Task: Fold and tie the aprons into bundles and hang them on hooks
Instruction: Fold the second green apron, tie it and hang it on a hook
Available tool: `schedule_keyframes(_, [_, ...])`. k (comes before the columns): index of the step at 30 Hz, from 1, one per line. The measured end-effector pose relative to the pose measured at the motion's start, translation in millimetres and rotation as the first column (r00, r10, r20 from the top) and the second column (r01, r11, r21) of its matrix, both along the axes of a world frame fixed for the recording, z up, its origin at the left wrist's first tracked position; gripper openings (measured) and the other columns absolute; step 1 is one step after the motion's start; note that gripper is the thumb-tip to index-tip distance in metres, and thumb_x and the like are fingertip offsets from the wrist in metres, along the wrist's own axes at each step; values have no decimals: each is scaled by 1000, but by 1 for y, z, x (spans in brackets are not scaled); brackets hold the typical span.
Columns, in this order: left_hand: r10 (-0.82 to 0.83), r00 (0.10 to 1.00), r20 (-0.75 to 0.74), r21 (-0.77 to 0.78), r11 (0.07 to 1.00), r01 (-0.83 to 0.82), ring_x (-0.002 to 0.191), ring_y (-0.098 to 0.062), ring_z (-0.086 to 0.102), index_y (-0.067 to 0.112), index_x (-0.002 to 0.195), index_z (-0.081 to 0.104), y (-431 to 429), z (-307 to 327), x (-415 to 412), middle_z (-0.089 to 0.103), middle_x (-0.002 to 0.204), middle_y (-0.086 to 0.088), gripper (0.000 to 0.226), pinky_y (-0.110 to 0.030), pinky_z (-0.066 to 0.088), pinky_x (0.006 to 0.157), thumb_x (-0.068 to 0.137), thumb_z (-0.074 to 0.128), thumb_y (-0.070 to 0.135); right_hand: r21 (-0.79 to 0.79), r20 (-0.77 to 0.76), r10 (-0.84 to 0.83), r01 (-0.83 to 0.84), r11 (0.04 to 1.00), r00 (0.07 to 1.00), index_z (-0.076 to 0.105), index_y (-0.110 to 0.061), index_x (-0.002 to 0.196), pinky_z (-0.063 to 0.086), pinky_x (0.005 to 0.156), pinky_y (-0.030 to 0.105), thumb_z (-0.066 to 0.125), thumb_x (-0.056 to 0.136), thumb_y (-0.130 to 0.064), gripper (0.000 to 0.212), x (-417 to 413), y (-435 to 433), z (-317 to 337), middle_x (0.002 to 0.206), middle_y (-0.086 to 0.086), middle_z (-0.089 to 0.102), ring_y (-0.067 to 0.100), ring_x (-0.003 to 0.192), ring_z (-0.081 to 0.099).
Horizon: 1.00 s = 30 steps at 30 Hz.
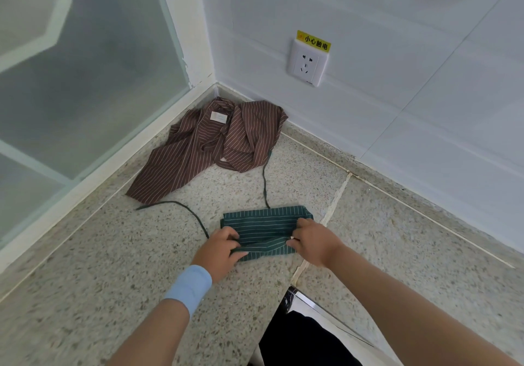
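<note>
The green striped apron [266,222] lies folded into a narrow band on the speckled stone counter [113,266], its long axis running left to right. The left hand [218,252] and right hand [314,243] each have a grip pinched on its near fold, one at either end. For tying, I'd say the looping tie [181,206] matters: it trails off leftward, nearer the left hand. The brown striped apron [204,150] sits crumpled in the corner beyond.

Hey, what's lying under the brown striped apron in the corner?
Around the brown apron only the speckled stone surface shows. A tie from the green apron runs to the brown one's right edge and vanishes there; anything else beneath is hidden by cloth.
</note>
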State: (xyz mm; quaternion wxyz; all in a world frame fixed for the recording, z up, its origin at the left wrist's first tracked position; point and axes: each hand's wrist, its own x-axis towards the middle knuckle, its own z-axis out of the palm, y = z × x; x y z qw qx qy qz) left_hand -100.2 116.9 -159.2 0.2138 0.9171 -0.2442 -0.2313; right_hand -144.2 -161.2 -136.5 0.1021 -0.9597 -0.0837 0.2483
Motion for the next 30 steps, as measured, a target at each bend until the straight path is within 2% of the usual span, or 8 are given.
schedule_keyframes(7, [89, 989, 117, 89, 991, -100, 95, -14, 57, 19, 121, 61, -19, 8, 16, 61, 113, 2, 32, -28, 49, 80, 93, 63, 33, -138, -52, -100, 92, 986, 994, 58, -16, 106, 48, 70, 31, 41, 102, -52, 40, 20, 4, 4, 95, 1, 65, 20, 82, 60])
schedule_keyframes(10, [-77, 934, 350, 108, 993, 41, 93, -21, 59, 18, 114, 63, -44, 12, 4, 62, 107, -2, 50, -34, 53, 75, 68, 75, 2, -207, 63, -79, 91, 974, 995, 49, -17, 114, 47, 73, 33, 54, 97, -47, 34, 21, 14, 7, 100, 2, 61, 22, 85, 59])
schedule_keyframes(13, [-347, 802, 486, 181, 938, 296, 81, -21, 58, 14, 98, 70, -63, -1, -17, 63, 94, -2, 36, -32, 51, 65, 63, 76, 5, -288, 203, 64, -3, 958, 977, 50, -17, 114, 45, 85, 37, 73, 82, -23, 40, 23, 28, 9, 111, 7, 54, 26, 99, 53])
schedule_keyframes(17, [-320, 838, 442, 180, 947, 266, 93, -23, 64, 9, 114, 70, -53, -21, -22, 69, 108, -6, 41, -37, 57, 80, 77, 56, 20, -222, 147, 186, -151, 963, 971, 49, -13, 116, 47, 75, 34, 58, 87, -3, 33, 14, 35, 0, 111, 8, 51, 25, 96, 54])
schedule_keyframes(20, [-314, 874, 371, 198, 946, 256, 115, -23, 60, 10, 129, 63, -37, -19, -22, 64, 127, -5, 52, -41, 51, 98, 89, 41, 34, -162, 200, 164, -133, 978, 966, 52, -14, 115, 48, 82, 36, 40, 90, -10, 28, 2, 26, -7, 110, 5, 54, 24, 96, 53])
schedule_keyframes(23, [-346, 877, 333, 164, 937, 308, 127, -22, 51, 15, 138, 55, -22, -20, -17, 55, 138, -2, 57, -41, 45, 106, 92, 44, 46, -94, 231, 123, -104, 990, 965, 52, -17, 114, 50, 81, 36, 47, 83, -26, 33, -9, 18, -15, 105, -1, 54, 21, 90, 52])
schedule_keyframes(26, [-288, 912, 293, 126, 957, 261, 117, -20, 45, 26, 139, 53, -14, -18, -6, 52, 126, 0, 66, -42, 48, 98, 81, 60, 58, -131, 216, 126, -99, 986, 968, 56, -20, 119, 49, 85, 35, 62, 80, -36, 43, -8, 13, -14, 109, -2, 54, 19, 95, 52])
schedule_keyframes(30, [-322, 904, 281, 221, 938, 266, 98, -17, 47, 35, 138, 53, -15, -7, 7, 49, 109, 6, 63, -34, 43, 88, 81, 64, 60, -194, 229, 180, -136, 971, 957, 66, -19, 109, 47, 86, 36, 59, 89, -33, 25, 6, 7, -6, 106, 0, 59, 22, 97, 56])
